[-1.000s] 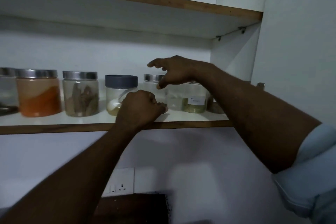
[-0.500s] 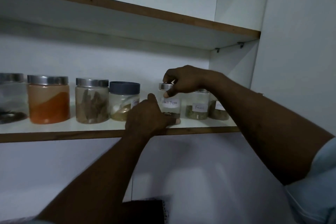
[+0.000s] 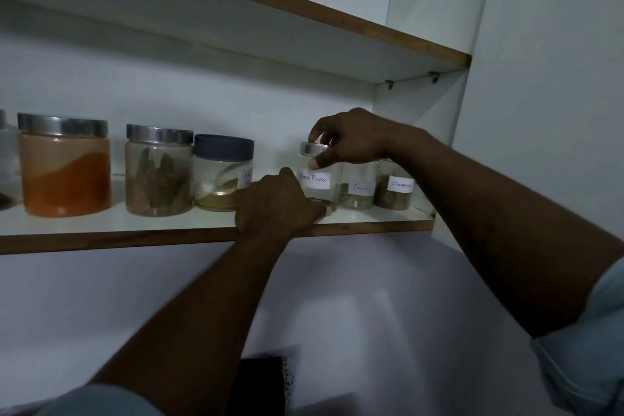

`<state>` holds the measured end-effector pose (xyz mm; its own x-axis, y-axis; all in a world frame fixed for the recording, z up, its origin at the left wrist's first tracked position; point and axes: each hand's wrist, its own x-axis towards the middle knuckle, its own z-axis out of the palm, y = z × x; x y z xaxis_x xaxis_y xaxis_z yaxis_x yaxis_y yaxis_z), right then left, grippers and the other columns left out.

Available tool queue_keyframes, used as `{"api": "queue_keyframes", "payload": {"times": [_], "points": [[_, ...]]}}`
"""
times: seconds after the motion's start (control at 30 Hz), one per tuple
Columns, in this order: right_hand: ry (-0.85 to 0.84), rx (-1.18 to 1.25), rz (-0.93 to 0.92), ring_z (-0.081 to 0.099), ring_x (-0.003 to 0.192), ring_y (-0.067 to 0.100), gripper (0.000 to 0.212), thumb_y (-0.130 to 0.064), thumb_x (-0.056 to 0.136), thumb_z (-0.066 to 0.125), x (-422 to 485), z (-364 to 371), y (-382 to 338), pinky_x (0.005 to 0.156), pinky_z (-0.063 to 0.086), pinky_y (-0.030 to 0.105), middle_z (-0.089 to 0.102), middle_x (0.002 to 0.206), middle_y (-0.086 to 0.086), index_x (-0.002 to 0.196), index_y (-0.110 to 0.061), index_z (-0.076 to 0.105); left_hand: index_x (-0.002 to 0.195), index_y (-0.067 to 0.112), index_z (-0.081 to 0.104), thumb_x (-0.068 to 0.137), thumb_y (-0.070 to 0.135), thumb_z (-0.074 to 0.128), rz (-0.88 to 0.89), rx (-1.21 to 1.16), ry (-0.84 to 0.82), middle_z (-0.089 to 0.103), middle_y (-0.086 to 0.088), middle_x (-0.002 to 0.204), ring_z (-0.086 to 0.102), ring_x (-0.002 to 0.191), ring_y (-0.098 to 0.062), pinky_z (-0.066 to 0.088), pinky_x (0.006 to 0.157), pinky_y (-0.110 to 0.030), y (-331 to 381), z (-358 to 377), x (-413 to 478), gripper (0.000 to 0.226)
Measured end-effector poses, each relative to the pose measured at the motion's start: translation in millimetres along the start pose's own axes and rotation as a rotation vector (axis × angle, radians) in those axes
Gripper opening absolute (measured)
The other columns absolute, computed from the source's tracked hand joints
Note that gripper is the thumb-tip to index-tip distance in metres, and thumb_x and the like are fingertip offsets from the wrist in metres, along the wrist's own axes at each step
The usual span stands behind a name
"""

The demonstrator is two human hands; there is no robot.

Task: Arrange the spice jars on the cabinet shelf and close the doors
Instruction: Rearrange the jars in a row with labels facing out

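A small glass jar labelled Black Pepper (image 3: 316, 179) stands on the cabinet shelf (image 3: 135, 236). My right hand (image 3: 351, 140) grips its metal lid from above. My left hand (image 3: 278, 204) wraps the jar's base at the shelf's front edge. Right of it stand two small labelled jars, one with green flakes (image 3: 358, 191) and one with brown spice (image 3: 395, 191). To the left stand a dark-lidded jar (image 3: 223, 172), a jar of brown bark pieces (image 3: 158, 170) and a jar of orange powder (image 3: 64, 165).
An upper shelf (image 3: 304, 10) hangs above the jars. The open cabinet door (image 3: 547, 94) stands at the right, beside the cabinet's side wall (image 3: 418, 118). A further jar is cut off at the left edge. A dark object (image 3: 260, 385) lies below.
My right hand came down from hovering over the jars and closed on the Black Pepper jar's lid. My left hand shifted to the jar's base. The camera moved closer.
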<state>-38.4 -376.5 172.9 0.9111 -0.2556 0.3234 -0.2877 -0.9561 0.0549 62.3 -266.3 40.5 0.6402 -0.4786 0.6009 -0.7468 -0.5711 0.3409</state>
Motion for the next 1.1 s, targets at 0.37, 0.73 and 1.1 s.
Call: {"api": "queue_keyframes", "payload": {"times": [0.37,0.73,1.1], "points": [[0.001,0.012,0.047,0.063,0.115,0.014,0.052,-0.052,0.084,0.078,-5,-7,-8,0.096,0.047,0.031,0.069,0.127,-0.008,0.128,-0.028,0.065,0.13,0.02,0.057,0.054,0.093,0.065,-0.045,-0.157,-0.065,0.066,-0.005,0.127,0.061,0.114,-0.027,0.041,0.079,-0.034,-9,-12,-5,0.106],[-0.018,0.201,0.002,0.064,0.113,0.014,0.041,-0.023,0.087,0.079,-8,-5,-5,0.104,0.049,0.041,0.07,0.121,-0.008,0.125,-0.024,0.065,0.124,0.023,0.062,0.067,0.081,0.068,0.001,-0.119,-0.024,0.07,-0.003,0.12,0.064,0.109,-0.025,0.05,0.094,-0.041,-8,-12,-9,0.082],[-0.019,0.287,-0.022,0.064,0.115,0.018,0.043,-0.013,0.089,0.076,-13,-1,0,0.106,0.05,0.045,0.069,0.125,-0.002,0.13,-0.017,0.062,0.115,0.022,0.064,0.064,0.078,0.071,0.0,-0.112,0.009,0.073,-0.001,0.106,0.065,0.099,-0.023,0.049,0.082,-0.037,-8,-9,-7,0.076]]}}
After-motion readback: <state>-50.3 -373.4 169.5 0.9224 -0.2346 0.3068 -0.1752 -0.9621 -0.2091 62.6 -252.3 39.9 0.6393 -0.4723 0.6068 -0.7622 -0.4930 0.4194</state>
